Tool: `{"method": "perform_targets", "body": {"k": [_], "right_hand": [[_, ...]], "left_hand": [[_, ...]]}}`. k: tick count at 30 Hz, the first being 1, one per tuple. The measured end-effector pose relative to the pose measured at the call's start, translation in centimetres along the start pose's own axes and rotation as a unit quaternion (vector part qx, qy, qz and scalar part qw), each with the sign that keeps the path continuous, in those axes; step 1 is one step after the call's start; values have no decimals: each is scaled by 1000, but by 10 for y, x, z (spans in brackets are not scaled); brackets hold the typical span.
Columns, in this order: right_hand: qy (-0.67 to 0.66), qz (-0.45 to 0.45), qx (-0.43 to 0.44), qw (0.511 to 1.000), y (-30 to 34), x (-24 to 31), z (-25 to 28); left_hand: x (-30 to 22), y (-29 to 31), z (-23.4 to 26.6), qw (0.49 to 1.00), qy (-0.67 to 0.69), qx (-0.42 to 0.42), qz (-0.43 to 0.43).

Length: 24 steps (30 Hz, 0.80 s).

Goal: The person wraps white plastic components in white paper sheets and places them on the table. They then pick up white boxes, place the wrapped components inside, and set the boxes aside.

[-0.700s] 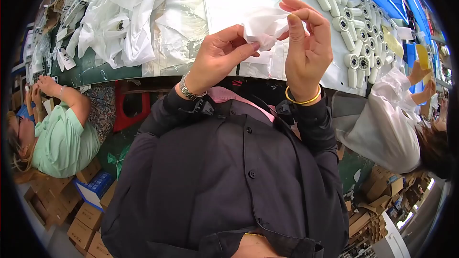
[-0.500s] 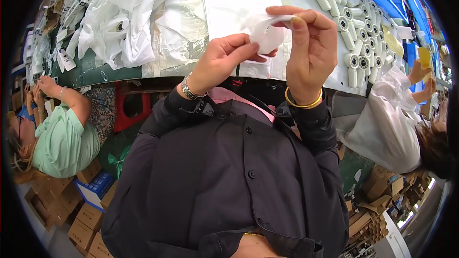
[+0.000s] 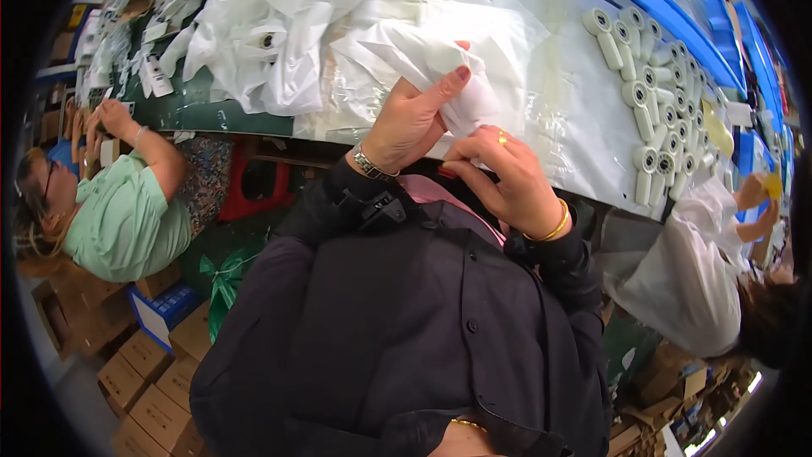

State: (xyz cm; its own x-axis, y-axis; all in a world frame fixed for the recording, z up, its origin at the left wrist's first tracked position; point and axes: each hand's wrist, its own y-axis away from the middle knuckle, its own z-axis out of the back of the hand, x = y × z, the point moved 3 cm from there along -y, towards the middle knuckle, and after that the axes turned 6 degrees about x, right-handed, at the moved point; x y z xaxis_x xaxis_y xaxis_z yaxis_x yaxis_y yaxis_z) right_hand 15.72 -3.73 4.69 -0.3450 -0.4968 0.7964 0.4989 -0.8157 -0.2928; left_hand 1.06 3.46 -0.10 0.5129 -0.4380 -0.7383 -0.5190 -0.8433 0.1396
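Over the front of the table, my left hand (image 3: 414, 123) grips a thin white bag (image 3: 475, 101), thumb on top and fingers behind. The bag is gathered round a rounded bulge, and its contents are hidden. Its loose part spreads to the upper left. My right hand (image 3: 507, 176) has its fingers curled and closed at the bag's lower end, close to my body. Under and behind the hands lies a stack of flat white sheets or bags (image 3: 503, 30).
Several white handheld devices with round dark-centred heads (image 3: 647, 93) stand in rows to the right, beside a blue bin (image 3: 668, 8). Crumpled white bags (image 3: 254, 42) cover the left. Co-workers sit at both sides, one in a green top (image 3: 127, 216), one in white (image 3: 677, 275).
Both hands have turned the white bag and gathered it into a bulge. My right hand has come down from the bag's upper edge to its lower end. The view has shifted slightly.
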Motion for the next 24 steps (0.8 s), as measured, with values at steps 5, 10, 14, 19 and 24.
{"method": "perform_targets", "body": {"k": [5,10,14,19,24], "right_hand": [[44,-42,-72,996,11,-23,-1],[51,-120,-172,976,36,-50,1],[-19,-189,-234,954,57,-72,5],[-31,-210,-257,943,72,-85,11],[-49,-227,-284,930,84,-91,11]], "left_hand": [[-26,1,48,975,-203,-89,4],[-59,9,78,810,-541,-169,-148],[-63,13,112,620,-734,-247,-123],[-70,17,116,532,-779,-312,-109],[-71,19,105,520,-763,-345,-170]]}}
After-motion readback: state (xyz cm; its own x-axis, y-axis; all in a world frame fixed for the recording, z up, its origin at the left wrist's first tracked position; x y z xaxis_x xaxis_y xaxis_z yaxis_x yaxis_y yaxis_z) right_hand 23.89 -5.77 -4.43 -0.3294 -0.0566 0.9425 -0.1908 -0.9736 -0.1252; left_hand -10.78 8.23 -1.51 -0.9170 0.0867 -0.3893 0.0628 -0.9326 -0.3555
